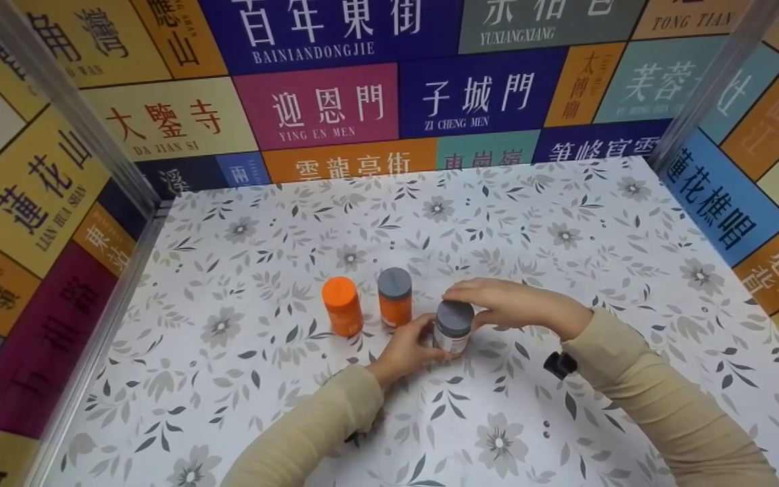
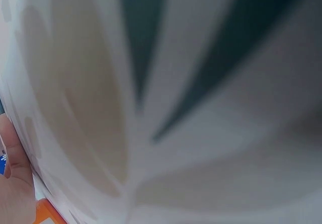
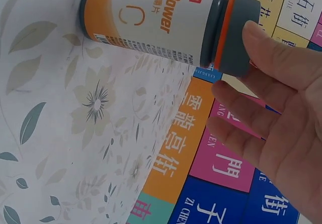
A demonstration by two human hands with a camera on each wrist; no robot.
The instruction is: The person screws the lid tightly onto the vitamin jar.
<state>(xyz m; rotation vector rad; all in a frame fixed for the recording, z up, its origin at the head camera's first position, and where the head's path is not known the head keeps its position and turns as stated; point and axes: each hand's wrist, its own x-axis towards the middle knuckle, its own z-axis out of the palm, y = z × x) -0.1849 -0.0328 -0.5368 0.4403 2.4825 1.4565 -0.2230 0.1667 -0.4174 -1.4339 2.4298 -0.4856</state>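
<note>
A pill bottle [image 1: 452, 331] with a grey lid and pale label stands between my two hands. My left hand [image 1: 404, 348] holds its lower body from the left, thumb in front. From the right, my right hand [image 1: 508, 302] grips the lid [image 3: 240, 35], thumb on the near side and index finger behind. The right wrist view shows the bottle's white and orange label [image 3: 151, 20]; the other fingers spread loosely below the lid. Part of my left hand [image 2: 17, 183] shows at the left edge of the left wrist view.
Left of the held bottle stand a grey-lidded orange bottle [image 1: 395, 301] and an all-orange bottle [image 1: 342, 308]. A floral cloth [image 1: 281, 419] covers the table. Colourful panels with lettering [image 1: 318, 105] rise behind and at both sides.
</note>
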